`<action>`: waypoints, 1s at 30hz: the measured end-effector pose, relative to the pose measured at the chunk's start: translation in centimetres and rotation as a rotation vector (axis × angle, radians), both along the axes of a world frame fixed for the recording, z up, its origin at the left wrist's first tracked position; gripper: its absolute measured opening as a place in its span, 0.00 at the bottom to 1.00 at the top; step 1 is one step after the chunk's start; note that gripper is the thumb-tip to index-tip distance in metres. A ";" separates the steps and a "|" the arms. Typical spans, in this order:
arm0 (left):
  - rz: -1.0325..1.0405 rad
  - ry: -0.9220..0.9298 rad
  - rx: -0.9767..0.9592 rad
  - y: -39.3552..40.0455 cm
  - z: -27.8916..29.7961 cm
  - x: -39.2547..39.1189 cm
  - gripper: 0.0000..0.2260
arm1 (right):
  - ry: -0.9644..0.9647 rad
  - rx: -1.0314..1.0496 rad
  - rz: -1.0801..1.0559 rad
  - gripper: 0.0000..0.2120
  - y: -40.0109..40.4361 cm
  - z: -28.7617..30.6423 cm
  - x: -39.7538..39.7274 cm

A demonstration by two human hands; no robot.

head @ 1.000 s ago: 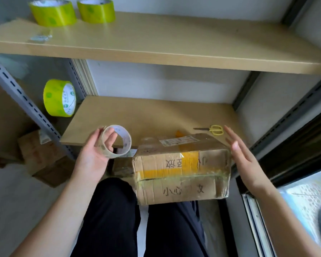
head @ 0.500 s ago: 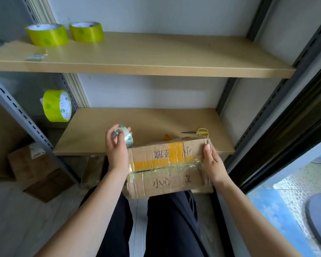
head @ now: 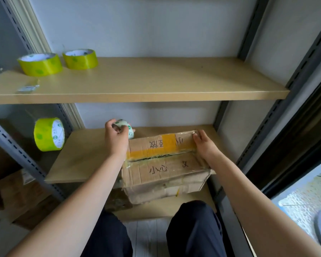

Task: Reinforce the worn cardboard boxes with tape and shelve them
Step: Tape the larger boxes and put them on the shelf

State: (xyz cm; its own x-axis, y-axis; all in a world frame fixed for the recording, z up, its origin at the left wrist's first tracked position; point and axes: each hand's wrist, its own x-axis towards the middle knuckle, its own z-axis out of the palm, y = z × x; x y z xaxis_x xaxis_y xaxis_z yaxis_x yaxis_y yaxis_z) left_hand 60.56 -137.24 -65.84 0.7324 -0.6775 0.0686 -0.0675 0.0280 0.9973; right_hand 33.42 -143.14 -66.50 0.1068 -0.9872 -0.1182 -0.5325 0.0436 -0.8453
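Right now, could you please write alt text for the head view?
A person's left hand grips a clear tape roll while the right hand holds a taped cardboard box on the lower shelf. Three green tape rolls sit nearby.

Worn taped cardboard box (head: 165,164) tilted on lower shelf (head: 78,160) front edge; clear tape roll (head: 125,127) beside it.
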 end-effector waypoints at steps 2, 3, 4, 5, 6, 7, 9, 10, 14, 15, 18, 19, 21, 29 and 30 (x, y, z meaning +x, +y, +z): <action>-0.025 0.015 0.000 -1.5 0.8 0.8 0.14 | 0.092 0.025 -0.010 0.20 -1.9 1.1 1.1; -0.035 0.048 -0.024 -2.1 1.4 1.1 0.13 | 0.120 0.044 -0.016 0.20 -2.8 1.6 1.7; -0.024 0.073 -0.054 -2.4 1.9 1.5 0.12 | 0.144 0.057 -0.019 0.21 -3.5 1.9 2.3; 0.009 0.076 -0.087 -2.6 2.3 1.9 0.11 | 0.168 0.064 -0.022 0.21 -4.0 2.1 2.8; 0.056 0.050 -0.107 -2.5 2.7 2.3 0.10 | 0.191 0.063 -0.028 0.21 -4.5 2.2 3.4; 0.100 0.029 -0.129 -2.2 3.2 2.5 0.10 | 0.209 0.057 -0.037 0.21 -4.9 2.3 3.9; 0.162 0.039 -0.178 -1.0 4.1 2.6 0.10 | 0.220 0.026 -0.068 0.19 -5.5 2.8 5.1; 0.167 0.066 -0.211 -0.2 4.5 2.5 0.10 | 0.230 0.007 -0.085 0.17 -5.8 3.3 5.7; 0.040 0.139 -0.225 4.7 4.8 2.0 0.11 | 0.620 -0.235 -0.067 0.20 -3.6 6.0 7.1; -0.014 0.117 -0.228 6.3 4.9 1.8 0.11 | 0.728 -0.331 -0.027 0.19 -1.8 6.6 7.4; -0.213 -0.033 -0.262 10.6 5.0 1.1 0.09 | 0.586 -0.637 0.136 0.18 4.9 8.3 8.9; -0.282 -0.083 -0.277 11.6 5.3 0.7 0.08 | 0.414 -0.678 0.235 0.17 7.1 9.5 9.7; -0.372 -0.150 -0.279 12.9 5.9 -0.1 0.09 | 0.125 -0.672 0.483 0.13 9.6 12.0 11.5; -0.430 -0.232 -0.241 15.6 8.5 -1.3 0.11 | 0.063 -0.516 0.608 0.08 11.4 17.5 14.7; -0.426 -0.238 -0.238 16.0 8.8 -1.2 0.12 | 0.086 -0.536 0.604 0.07 11.6 17.8 14.7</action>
